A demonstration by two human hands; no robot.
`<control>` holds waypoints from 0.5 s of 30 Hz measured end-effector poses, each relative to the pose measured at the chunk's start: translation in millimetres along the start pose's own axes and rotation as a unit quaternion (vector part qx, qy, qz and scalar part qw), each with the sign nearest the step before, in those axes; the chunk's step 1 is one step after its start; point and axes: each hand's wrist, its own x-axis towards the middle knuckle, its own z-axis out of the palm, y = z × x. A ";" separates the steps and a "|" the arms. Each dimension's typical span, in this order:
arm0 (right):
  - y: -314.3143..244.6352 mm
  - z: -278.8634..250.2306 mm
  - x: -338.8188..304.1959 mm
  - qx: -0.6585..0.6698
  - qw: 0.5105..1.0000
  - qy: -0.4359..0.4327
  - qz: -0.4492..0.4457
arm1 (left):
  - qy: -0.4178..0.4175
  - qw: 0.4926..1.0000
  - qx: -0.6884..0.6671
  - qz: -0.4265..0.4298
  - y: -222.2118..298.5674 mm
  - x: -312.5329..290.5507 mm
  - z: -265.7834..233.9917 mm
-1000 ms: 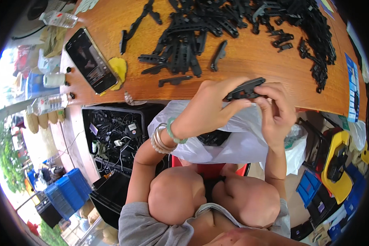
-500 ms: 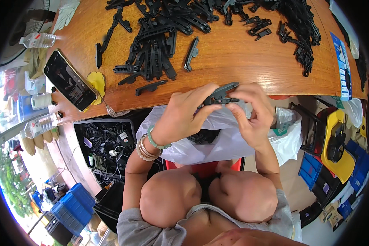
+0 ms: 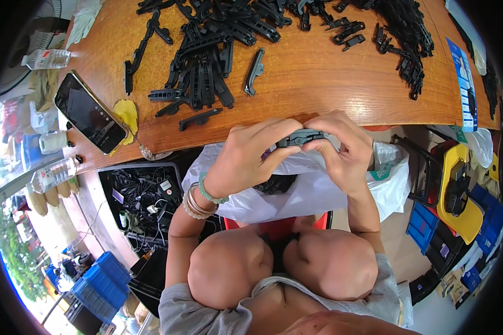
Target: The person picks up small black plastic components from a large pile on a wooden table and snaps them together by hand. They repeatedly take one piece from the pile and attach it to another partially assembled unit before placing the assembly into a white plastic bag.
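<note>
A dark plastic part (image 3: 299, 138) is held between both hands just off the table's near edge. My left hand (image 3: 255, 146) pinches its left end between thumb and fingers. My right hand (image 3: 341, 146) grips the other end, thumb below and fingers curled over the top. Fingers cover both ends of the part. Beyond the hands, a pile of long black plastic pieces (image 3: 207, 78) lies on the wooden table (image 3: 318, 84). One loose black piece (image 3: 254, 71) rests right of the pile, another (image 3: 200, 119) near the table edge.
More black parts (image 3: 408, 33) are heaped at the far right. A phone (image 3: 89, 111) leans over a yellow cloth (image 3: 126, 117) on the left. Below the hands hangs a white plastic bag (image 3: 262, 201) over a red container. A black crate (image 3: 140, 195) of cables stands left, a yellow chair (image 3: 461, 212) right.
The fingers of my right hand have closed in on the part, which has turned from tilted to nearly level. The view has shifted slightly.
</note>
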 end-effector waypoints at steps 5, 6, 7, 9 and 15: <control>-9.9 -4.8 0.3 0.070 0.988 -0.040 0.133 | -0.073 0.996 -0.012 -0.055 1.1 -1.5 -11.3; -7.5 -7.2 -2.3 0.072 0.988 -0.039 0.131 | -0.072 0.996 -0.009 -0.055 -1.8 -2.8 -15.4; -3.6 -11.7 -6.3 0.102 0.975 -0.150 0.128 | -0.034 0.998 -0.007 -0.044 -8.0 -1.4 -17.7; -4.5 -11.4 -9.1 0.138 0.937 -0.295 0.126 | 0.051 0.995 0.058 -0.057 -16.4 6.8 -24.2; 33.9 -25.0 28.7 -0.203 0.978 -0.002 0.057 | 0.133 0.922 0.363 -0.005 -39.2 42.3 -13.6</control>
